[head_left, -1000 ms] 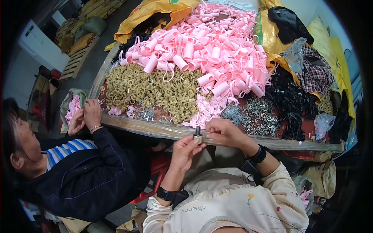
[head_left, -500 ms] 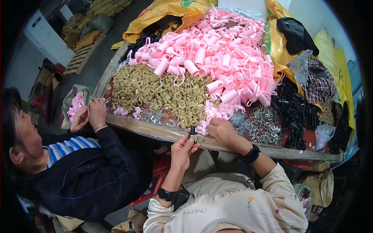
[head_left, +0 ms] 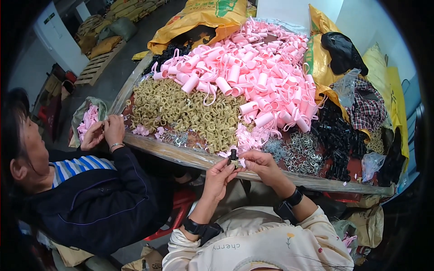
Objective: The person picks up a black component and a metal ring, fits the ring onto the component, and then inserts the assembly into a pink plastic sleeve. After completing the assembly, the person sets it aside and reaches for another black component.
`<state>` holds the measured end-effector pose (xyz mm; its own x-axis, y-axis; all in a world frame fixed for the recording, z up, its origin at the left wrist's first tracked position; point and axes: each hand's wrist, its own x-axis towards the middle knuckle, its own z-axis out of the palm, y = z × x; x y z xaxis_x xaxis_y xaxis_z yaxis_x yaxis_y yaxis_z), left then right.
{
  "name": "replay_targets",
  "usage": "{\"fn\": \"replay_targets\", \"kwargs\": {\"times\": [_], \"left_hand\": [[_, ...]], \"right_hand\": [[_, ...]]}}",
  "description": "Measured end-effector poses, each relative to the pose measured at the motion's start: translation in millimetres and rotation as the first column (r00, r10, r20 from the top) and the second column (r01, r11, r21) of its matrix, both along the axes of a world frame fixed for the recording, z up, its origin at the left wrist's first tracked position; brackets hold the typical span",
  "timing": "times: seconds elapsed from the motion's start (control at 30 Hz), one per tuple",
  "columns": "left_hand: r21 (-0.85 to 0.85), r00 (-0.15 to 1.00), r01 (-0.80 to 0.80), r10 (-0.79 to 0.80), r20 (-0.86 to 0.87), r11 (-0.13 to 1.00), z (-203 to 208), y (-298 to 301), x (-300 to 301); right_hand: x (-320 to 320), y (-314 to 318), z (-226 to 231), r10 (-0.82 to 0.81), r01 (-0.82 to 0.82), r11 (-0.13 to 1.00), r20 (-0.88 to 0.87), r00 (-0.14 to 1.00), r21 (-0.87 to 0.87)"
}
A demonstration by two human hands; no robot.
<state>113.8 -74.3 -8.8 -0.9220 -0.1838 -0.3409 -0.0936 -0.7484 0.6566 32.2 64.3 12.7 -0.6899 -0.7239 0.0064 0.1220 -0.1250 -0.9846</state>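
My left hand (head_left: 218, 177) pinches a small black plastic part (head_left: 233, 156) upright between thumb and fingers, with a tan fitting at its lower end. Close against it, my right hand (head_left: 264, 168) has thumb and forefinger closed beside that part. A bit of pink shows at those fingertips, too small to name. Just beyond both hands lies a heap of small pink pieces (head_left: 247, 139). Tan ring-shaped plastic fittings (head_left: 185, 113) are piled to its left. Metal hooks (head_left: 304, 151) and small grey springs or pins (head_left: 274, 148) lie to its right.
Pink tubes with loops (head_left: 253, 72) cover the table's far middle. Black clips (head_left: 337, 140) are heaped at right, beside a yellow sack (head_left: 322, 58). The wooden table edge (head_left: 181, 158) runs before me. At left a co-worker (head_left: 99, 189) handles something near a bag of pink pieces (head_left: 90, 118).
My right hand has left the small pink pieces and come toward me, up to the left hand. The black part in my left hand has shifted slightly right.
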Motion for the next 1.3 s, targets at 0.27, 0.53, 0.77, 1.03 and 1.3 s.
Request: {"fn": "replay_targets", "kwargs": {"times": [0.27, 0.53, 0.77, 1.03, 1.3], "left_hand": [[0.000, 0.999, 0.047, -0.047, -0.002, 0.999, 1.9, 6.6, 3.3], [0.028, 0.983, 0.181, -0.181, 0.004, 0.983, 5.9, 18.3, 4.2], [0.094, 0.959, 0.284, -0.284, -0.012, 0.954, 7.9, 25.6, -1.6], [0.062, 0.944, 0.327, -0.329, 0.024, 0.943, 9.5, 40.2, -19.5], [-0.108, 0.939, 0.334, -0.340, -0.045, 0.937, -12.5, 31.7, -33.8]], "right_hand": [[6.4, 8.8, 9.2, 0.044, 0.067, 0.970, -0.438, 0.898, 0.235], [17.1, 10.3, 20.0, -0.188, 0.308, 0.949, -0.658, 0.729, 0.071], [16.9, 26.2, 7.1, -0.263, 0.427, 0.904, -0.807, 0.529, -0.015], [1.4, 44.9, -8.2, -0.314, 0.508, 0.859, -0.845, 0.434, -0.058], [-115.0, 120.2, -15.4, 0.075, 0.921, 0.359, -0.989, 0.131, 0.149]]}}
